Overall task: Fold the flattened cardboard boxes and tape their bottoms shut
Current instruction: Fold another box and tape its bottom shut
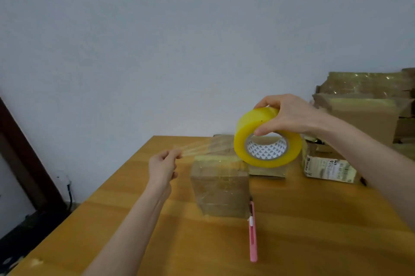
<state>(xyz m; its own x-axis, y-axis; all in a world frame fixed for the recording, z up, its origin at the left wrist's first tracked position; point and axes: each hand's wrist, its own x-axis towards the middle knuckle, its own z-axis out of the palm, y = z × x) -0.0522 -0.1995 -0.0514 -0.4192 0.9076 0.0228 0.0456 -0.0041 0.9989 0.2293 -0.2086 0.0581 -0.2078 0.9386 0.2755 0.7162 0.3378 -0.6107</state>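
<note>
1. A small brown cardboard box (221,188), its faces glossy with clear tape, stands upright on the orange-brown wooden table (157,230), near the middle of the view.
2. The right hand (289,116) grasps a roll of yellow packing tape (267,138) in the air, at about 1 o'clock from the box. The fingers curl over the top of the roll and the thumb hooks into its core.
3. The roll's open core, printed white with small grey triangles, faces the camera and slightly down, so its axis runs roughly toward the viewer.
4. A strip of clear tape (202,146) stretches from the roll toward 9 o'clock, with its long axis nearly level above the box's far edge.
5. The left hand (164,165) pinches the free end of the strip between thumb and fingertips, at about 10 o'clock from the box. The other fingers are curled in.
6. A slim pink utility knife (252,233) lies flat on the table at 5 o'clock from the box. Its long axis runs from 12 to 6 o'clock, and its dark tip points to 12, just beside the box's near right corner.
7. A second taped cardboard box (267,171) sits at 2 o'clock, partly hidden behind the roll.
8. A cardboard box with a white shipping label (327,169) rests on the table at 3 o'clock.
9. A pile of larger taped cardboard boxes (363,105) rises behind it against the pale grey wall (157,40).
</note>
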